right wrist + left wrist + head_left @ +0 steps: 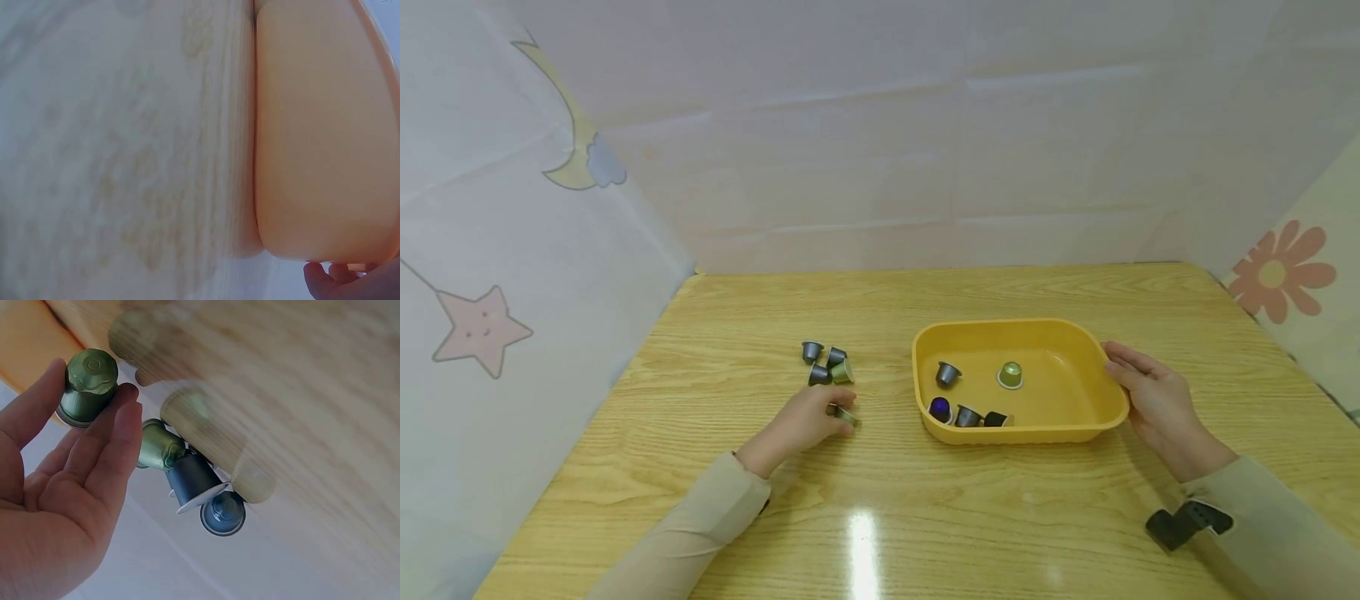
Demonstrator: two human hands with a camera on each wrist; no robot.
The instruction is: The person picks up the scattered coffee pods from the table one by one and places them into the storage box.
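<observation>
My left hand (802,419) pinches a green coffee capsule (89,387) between thumb and fingertips, low over the table. Just beyond that hand lies a small cluster: another green capsule (843,372), a black capsule (819,375) and dark grey capsules (812,351). At the right end of a yellow plastic tray (1022,435), my right hand (1161,406) holds the rim, its fingertips (315,275) against the outer wall. Inside the tray are a green capsule (1011,375) standing on its rim, a purple capsule (939,408), dark grey capsules (947,374) and a black capsule (997,419).
Everything stands on a wood-grain table (880,492). A pale printed sheet (850,167) rises behind it and along both sides. A black strap device (1187,523) is on the right sleeve. Bare wood separates the capsule cluster from the tray.
</observation>
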